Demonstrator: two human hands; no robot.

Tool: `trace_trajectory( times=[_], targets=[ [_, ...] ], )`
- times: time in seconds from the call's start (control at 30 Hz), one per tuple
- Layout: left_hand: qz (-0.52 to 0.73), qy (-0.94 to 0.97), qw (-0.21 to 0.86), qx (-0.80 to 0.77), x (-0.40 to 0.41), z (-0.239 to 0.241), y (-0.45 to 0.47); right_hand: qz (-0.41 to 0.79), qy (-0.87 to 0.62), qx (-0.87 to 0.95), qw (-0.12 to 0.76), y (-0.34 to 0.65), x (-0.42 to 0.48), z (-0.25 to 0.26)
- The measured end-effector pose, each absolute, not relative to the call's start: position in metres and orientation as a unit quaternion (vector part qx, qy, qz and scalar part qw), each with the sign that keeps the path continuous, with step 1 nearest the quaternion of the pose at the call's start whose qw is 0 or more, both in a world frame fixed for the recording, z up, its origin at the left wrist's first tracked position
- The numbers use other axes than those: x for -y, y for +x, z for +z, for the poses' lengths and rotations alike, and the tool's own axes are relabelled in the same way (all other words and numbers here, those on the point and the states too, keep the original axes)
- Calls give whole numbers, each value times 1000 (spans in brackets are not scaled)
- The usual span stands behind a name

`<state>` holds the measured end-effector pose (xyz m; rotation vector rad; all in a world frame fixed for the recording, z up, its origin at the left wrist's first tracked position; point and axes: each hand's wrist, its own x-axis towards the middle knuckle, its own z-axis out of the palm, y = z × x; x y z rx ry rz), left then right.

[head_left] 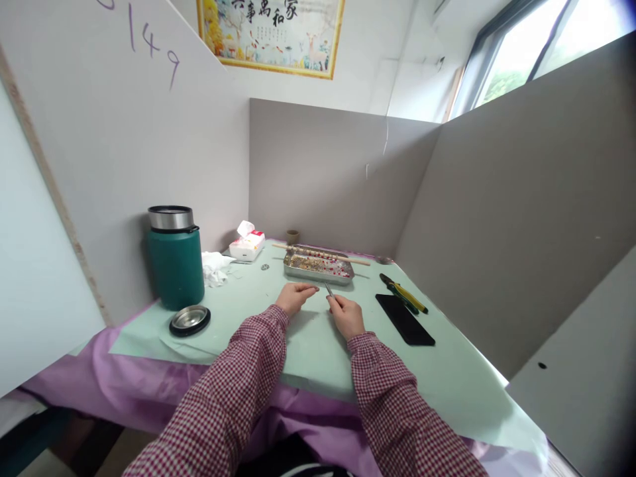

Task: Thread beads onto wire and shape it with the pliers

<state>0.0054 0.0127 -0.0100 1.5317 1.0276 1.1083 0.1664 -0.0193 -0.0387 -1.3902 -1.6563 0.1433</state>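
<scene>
My left hand (294, 297) rests on the pale green mat (258, 311), its fingers pinched together and pointing right; what they hold is too small to make out. My right hand (346, 315) is closed around a thin metal tool (328, 289), perhaps tweezers, whose tip points up toward the left fingertips. Both sleeves are red-and-white check. Just beyond the hands stands a metal tray (318, 267) holding small beads, some red. A wooden stick (328, 254) threaded with beads lies across the tray's far rim.
A green thermos (175, 258) stands at the left with its lid (189, 320) in front. A tissue box (247, 244), crumpled tissue (214, 267) and a small cup (293, 236) sit at the back. Pliers (403, 293) and a black phone (404, 318) lie to the right. Grey partitions enclose the table.
</scene>
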Motion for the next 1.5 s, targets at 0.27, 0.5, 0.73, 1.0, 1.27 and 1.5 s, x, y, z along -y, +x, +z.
trace_trajectory(
  times=[0.27, 0.5, 0.73, 1.0, 1.27, 1.5],
  targets=[
    [376, 544, 670, -337, -13, -12, -1, 84, -540, 685, 481, 164, 25, -36],
    [361, 551, 687, -307, -11, -10, 0, 73, -553, 677, 479, 163, 24, -36],
    [364, 552, 689, -296, -11, -10, 1, 88, -544, 672, 494, 164, 27, -33],
    [356, 568, 680, -297, -10, -10, 0, 106, -541, 624, 555, 165, 26, -32],
    [346, 580, 676, -294, -6, -8, 1, 161, -530, 534, 639, 173, 16, -37],
    [277, 606, 693, -273, -2, -8, 2, 316, -463, 518, 646, 169, 18, -30]
  ],
)
